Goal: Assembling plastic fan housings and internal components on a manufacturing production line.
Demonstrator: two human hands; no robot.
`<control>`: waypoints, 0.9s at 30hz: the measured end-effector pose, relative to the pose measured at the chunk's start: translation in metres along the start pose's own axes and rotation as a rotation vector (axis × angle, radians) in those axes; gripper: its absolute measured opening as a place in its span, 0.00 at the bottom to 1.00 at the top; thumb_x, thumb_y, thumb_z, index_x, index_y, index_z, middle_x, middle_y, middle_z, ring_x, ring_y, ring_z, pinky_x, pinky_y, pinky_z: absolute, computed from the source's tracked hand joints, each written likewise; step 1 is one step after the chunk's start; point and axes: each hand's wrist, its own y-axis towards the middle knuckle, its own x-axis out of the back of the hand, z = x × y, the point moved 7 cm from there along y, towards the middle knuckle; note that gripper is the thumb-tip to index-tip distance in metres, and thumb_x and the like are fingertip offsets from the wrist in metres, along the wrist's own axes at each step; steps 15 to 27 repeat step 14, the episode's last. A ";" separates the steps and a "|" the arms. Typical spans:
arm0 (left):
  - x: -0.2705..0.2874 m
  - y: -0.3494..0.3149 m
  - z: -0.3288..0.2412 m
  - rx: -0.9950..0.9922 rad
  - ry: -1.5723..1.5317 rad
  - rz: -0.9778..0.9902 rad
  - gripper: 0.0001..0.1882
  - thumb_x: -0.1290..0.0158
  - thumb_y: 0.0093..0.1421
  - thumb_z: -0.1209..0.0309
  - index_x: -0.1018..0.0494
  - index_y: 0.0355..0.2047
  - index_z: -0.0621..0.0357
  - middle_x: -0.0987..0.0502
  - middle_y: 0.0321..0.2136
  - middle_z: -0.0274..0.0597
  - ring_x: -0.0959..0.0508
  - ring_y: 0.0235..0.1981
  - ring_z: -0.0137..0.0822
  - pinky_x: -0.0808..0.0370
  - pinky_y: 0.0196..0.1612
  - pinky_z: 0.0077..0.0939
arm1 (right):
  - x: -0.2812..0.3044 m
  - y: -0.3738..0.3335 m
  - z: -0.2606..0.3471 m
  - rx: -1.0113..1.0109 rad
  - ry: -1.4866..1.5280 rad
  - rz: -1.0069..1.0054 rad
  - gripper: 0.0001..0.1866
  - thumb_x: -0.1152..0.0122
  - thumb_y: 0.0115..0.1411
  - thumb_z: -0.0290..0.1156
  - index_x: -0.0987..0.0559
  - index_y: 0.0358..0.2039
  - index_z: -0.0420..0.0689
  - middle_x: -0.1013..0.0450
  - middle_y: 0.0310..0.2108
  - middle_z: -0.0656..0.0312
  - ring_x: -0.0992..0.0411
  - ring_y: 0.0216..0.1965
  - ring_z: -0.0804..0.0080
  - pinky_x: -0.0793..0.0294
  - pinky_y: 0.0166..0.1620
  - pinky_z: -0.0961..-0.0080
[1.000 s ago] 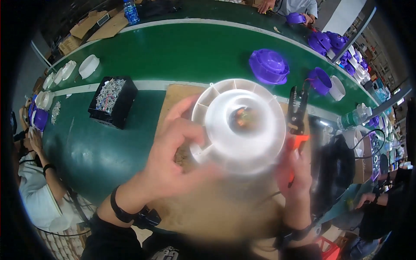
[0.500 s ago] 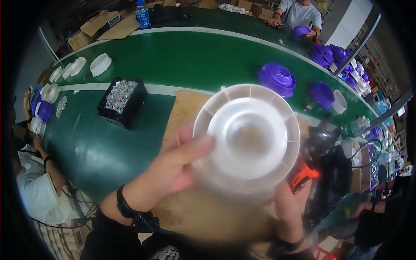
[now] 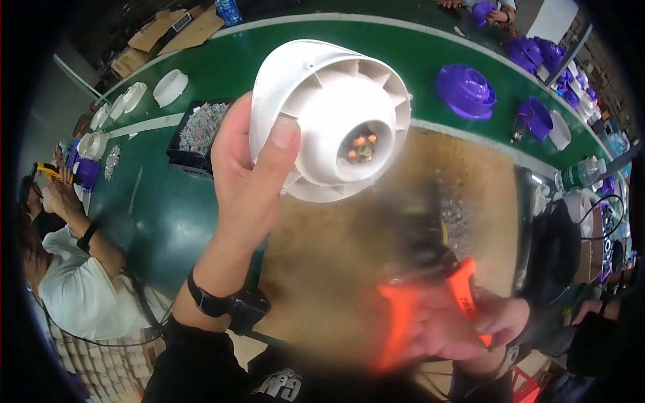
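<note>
My left hand (image 3: 252, 161) grips a round white plastic housing (image 3: 326, 107) by its left side, thumb on the ribbed rim. The housing is tilted, and its central opening shows copper-coloured windings (image 3: 363, 146), apparently a motor. My right hand (image 3: 447, 316) is low on the right, wrapped around pliers (image 3: 462, 289) with orange handles. The handles are spread apart, and the dark head of the pliers is blurred by motion. Below both hands lies a brown board (image 3: 316, 269), with small loose bits (image 3: 457, 215) scattered on its right part.
A black bin (image 3: 195, 144) of small metal parts stands behind my left hand. On the green conveyor (image 3: 222, 74) sit white rings (image 3: 170, 88) and a purple housing (image 3: 465, 92). A plastic bottle (image 3: 579, 173) lies right. Co-workers are at the left and far side.
The housing has risen and shifted left, tilting so its opening faces right. My right hand has come away from beside it, and the pliers' handles now show spread. The view has shifted downward.
</note>
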 end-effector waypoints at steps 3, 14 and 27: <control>0.003 -0.007 0.004 -0.037 0.062 0.046 0.23 0.46 0.63 0.68 0.34 0.55 0.69 0.24 0.46 0.42 0.25 0.46 0.28 0.29 0.50 0.23 | -0.004 0.018 -0.006 -0.166 -0.036 0.077 0.59 0.42 0.39 0.39 0.59 0.69 0.33 0.52 0.68 0.38 0.53 0.70 0.49 0.56 0.69 0.55; 0.006 -0.011 0.002 -0.044 0.110 0.104 0.24 0.44 0.60 0.68 0.33 0.54 0.71 0.23 0.44 0.43 0.24 0.44 0.28 0.28 0.49 0.23 | -0.002 0.034 -0.021 -0.231 0.004 0.209 0.58 0.40 0.44 0.40 0.60 0.70 0.36 0.57 0.70 0.39 0.57 0.72 0.51 0.59 0.70 0.55; 0.006 -0.011 0.002 -0.044 0.110 0.104 0.24 0.44 0.60 0.68 0.33 0.54 0.71 0.23 0.44 0.43 0.24 0.44 0.28 0.28 0.49 0.23 | -0.002 0.034 -0.021 -0.231 0.004 0.209 0.58 0.40 0.44 0.40 0.60 0.70 0.36 0.57 0.70 0.39 0.57 0.72 0.51 0.59 0.70 0.55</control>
